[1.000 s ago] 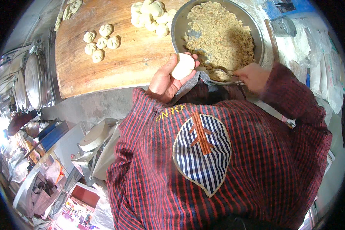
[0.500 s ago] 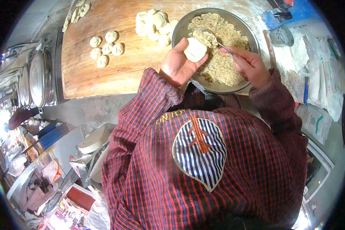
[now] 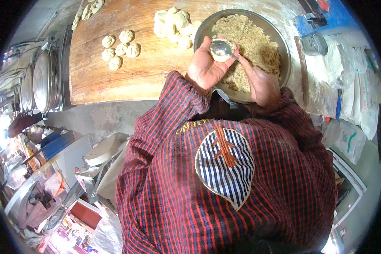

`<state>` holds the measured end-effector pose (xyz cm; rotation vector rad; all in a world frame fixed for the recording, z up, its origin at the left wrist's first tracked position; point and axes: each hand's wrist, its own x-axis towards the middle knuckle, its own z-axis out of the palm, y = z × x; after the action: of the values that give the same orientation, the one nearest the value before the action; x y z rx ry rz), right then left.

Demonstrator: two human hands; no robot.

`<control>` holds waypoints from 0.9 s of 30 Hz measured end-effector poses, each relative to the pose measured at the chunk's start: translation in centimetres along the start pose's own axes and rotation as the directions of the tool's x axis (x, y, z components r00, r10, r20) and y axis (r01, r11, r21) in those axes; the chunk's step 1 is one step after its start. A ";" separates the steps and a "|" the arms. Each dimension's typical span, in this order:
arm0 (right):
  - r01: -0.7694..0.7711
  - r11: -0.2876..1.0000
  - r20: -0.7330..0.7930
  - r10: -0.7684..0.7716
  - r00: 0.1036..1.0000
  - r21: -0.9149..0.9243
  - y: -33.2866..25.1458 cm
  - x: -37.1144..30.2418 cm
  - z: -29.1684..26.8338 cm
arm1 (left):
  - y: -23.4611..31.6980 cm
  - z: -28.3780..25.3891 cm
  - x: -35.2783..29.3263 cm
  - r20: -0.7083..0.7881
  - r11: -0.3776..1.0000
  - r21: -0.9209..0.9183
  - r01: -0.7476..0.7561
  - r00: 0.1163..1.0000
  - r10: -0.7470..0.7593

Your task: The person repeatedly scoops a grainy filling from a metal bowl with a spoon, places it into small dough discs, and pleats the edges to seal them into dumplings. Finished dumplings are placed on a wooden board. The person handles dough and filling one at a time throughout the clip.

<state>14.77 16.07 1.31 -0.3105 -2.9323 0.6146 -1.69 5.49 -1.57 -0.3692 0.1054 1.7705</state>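
My left hand [image 3: 204,71] cups a round dough wrapper [image 3: 219,58] on its palm and fingers, at the near left side of a big metal bowl [image 3: 287,67]. A metal spoon [image 3: 221,46] lies over the wrapper, its rounded back facing up, with some filling showing around its edge. My right hand [image 3: 263,86] grips the spoon's handle, fingers closed, above the bowl's near part. Chopped, pale brown filling [image 3: 260,44] covers much of the bowl's bottom. A heap of dough pieces [image 3: 172,24] sits left of the bowl.
Several pleated buns [image 3: 121,49] stand in a cluster on the floured wooden board [image 3: 152,78]. More dough strips [image 3: 88,9] lie at the far left. Right of the bowl are a wooden stick [image 3: 301,70], a metal cup [image 3: 314,44] and plastic bags [image 3: 355,80].
My right hand has brought the spoonful of filling from above the bowl onto the wrapper, turning the spoon over. Both hands are closer together, and the whole view has shifted slightly.
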 end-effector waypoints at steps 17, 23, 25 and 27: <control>-0.156 0.987 0.258 0.145 0.955 0.024 3.4 -0.5 1.4 | 4.0 0.3 -4.7 0.003 0.999 0.007 -0.032 0.999 0.032; 0.027 0.979 0.505 0.080 0.859 -0.201 1.8 1.7 3.1 | 3.4 -0.6 -6.9 -0.057 0.998 0.055 -0.011 0.998 0.014; 0.021 0.993 0.577 0.049 0.815 -0.115 2.0 0.8 2.1 | 3.1 -0.8 -6.8 -0.090 0.997 0.070 -0.035 0.995 0.041; -0.008 0.994 0.684 0.079 0.726 -0.106 2.7 -0.5 1.0 | 2.9 -0.8 -6.5 -0.080 0.997 0.066 -0.028 0.996 0.034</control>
<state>15.53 17.96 -0.74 -0.1829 -3.6952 0.7214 -3.12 -1.53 -0.74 -0.3947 0.2273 1.7782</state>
